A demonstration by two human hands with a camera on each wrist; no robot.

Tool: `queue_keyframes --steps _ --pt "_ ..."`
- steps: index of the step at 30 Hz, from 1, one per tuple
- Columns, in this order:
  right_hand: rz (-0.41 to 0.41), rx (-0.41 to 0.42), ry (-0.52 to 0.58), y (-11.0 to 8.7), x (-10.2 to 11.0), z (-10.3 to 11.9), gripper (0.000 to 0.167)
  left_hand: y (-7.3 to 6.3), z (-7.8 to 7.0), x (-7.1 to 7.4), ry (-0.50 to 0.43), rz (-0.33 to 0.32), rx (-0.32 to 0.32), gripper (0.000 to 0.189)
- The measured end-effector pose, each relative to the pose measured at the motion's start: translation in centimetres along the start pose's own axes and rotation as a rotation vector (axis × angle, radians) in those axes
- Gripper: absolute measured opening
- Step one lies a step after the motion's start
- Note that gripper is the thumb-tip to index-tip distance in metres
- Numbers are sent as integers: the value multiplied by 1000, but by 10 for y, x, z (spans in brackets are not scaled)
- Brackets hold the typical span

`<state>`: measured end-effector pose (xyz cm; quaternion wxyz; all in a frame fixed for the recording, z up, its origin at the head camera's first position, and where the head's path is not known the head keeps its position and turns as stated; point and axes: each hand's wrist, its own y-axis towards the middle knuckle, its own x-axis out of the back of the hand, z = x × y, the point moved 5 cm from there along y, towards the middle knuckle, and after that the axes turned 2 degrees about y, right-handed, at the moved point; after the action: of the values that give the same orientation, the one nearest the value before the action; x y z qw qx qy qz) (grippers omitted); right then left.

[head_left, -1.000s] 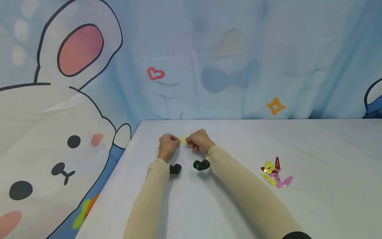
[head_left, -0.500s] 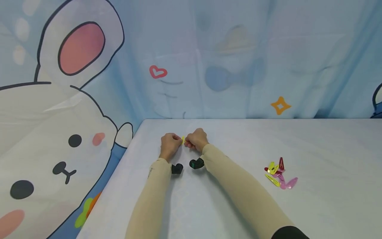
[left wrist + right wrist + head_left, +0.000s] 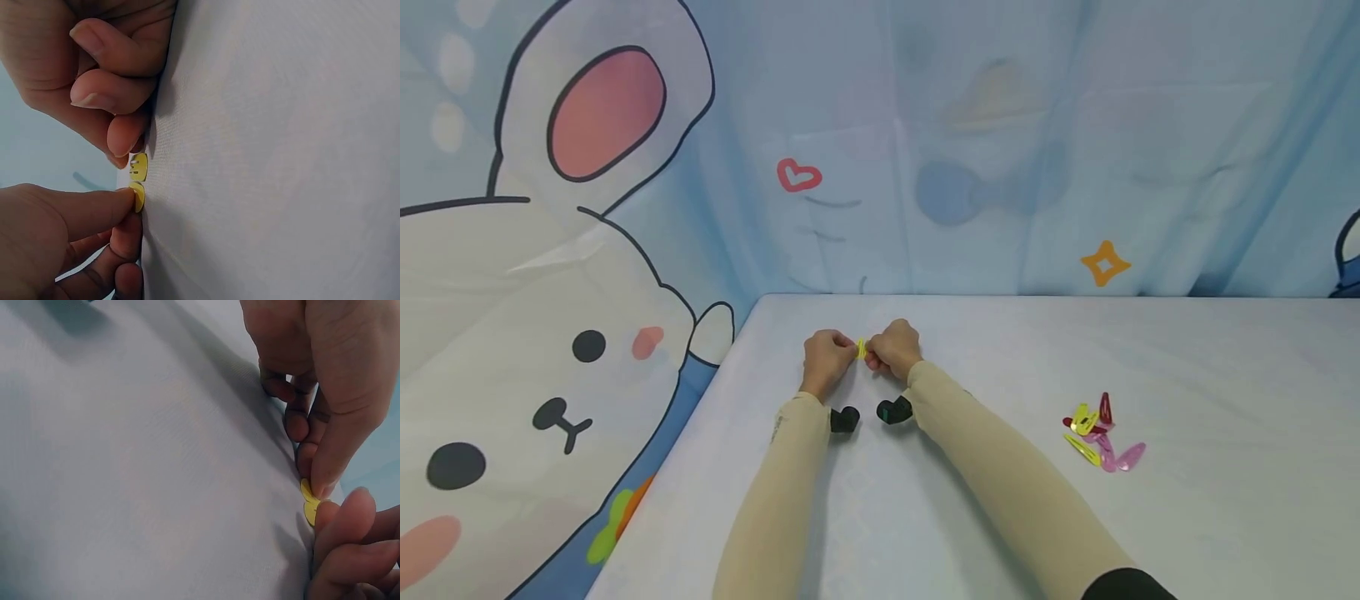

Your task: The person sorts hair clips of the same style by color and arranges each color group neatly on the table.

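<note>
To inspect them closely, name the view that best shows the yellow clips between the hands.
Left wrist: both yellow clips appear close up, one largely uncovered. The head view shows them tiny; the right wrist view is close, but fingers partly hide both.

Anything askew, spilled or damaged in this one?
Nothing clearly wrong. The left hand pinches a yellow clip; the only untidy spot is the heap of hair clips on the white table, at right, its colours mixed and some overlapping.

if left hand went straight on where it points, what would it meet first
Probably the right yellow clip, held by the right hand; whether it touches the left clip in the left hand is unclear.
</note>
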<state>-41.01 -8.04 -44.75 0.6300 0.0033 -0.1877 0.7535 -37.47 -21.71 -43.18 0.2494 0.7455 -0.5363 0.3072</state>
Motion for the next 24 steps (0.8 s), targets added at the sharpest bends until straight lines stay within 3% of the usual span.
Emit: queue_keyframes --steps 7,17,24 --pt "41 45 82 0 10 -7 10 4 -1 -4 -12 20 -19 10" --pt "79 170 91 -33 44 -4 25 6 5 -3 -23 38 27 9" --pt "87 259 118 -60 78 -8 24 8 12 4 -41 16 28 11"
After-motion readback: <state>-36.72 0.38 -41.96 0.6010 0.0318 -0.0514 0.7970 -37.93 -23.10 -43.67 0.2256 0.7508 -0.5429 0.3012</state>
